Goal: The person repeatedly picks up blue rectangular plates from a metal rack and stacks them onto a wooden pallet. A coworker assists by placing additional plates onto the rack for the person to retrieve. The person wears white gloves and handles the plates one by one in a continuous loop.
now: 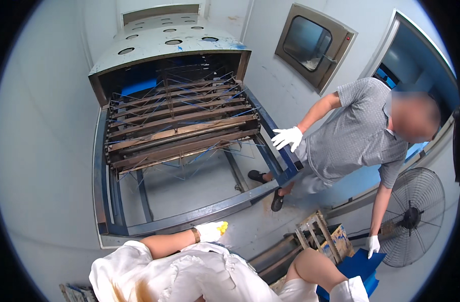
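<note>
Left hand (pixel 210 231), gloved, fingers curled together on a yellow object (pixel 223 228), rests at the frame (pixel 189 217) front rail, which runs left-right; right hand not visible.

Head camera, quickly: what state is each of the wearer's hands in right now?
Left hand: gloved, resting by the blue frame; grip cannot be told.
Right hand: gloved, at the lower edge; cannot be told.
</note>
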`<state>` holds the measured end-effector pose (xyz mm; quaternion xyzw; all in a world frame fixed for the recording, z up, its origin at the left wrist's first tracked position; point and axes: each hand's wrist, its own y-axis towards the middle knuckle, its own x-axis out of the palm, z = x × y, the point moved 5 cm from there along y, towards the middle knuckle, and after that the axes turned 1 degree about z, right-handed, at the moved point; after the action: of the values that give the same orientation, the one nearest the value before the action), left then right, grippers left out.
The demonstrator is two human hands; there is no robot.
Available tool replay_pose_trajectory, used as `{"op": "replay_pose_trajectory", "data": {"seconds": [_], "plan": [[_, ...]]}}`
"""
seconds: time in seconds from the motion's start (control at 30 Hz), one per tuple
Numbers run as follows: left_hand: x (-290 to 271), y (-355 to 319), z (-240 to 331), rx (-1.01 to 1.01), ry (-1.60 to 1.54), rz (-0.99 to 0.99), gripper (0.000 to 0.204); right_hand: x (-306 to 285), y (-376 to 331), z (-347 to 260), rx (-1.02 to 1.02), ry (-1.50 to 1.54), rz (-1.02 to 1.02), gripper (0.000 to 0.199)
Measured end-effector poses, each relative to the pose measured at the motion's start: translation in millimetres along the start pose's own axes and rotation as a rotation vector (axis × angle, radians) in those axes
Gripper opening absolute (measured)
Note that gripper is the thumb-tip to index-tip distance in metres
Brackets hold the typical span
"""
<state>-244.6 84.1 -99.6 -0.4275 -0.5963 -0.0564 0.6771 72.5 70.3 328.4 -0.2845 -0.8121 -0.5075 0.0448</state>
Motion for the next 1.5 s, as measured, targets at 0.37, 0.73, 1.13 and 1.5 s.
{"op": "replay_pose_trajectory", "data": {"seconds": [0.37,0.73,1.13,1.5], "plan": [[4,-9,8,0.008,-0.128,0.056,0.019,-16,-3,-21,-0.033,-0.098,0.079,0.029],[10,-10,3,-0.104,-0.169,0.003,0.019,26,13,-8,-0.049,0.007,0.005,0.031],[-6,-58,61,-0.056,-0.204,0.148,0.015,166,-16,13,0.024,0.353,-0.220,0.033],[-34,-161,158,0.229,-0.184,0.360,0.018,434,-132,56,0.461,0.837,-0.990,0.036]]}}
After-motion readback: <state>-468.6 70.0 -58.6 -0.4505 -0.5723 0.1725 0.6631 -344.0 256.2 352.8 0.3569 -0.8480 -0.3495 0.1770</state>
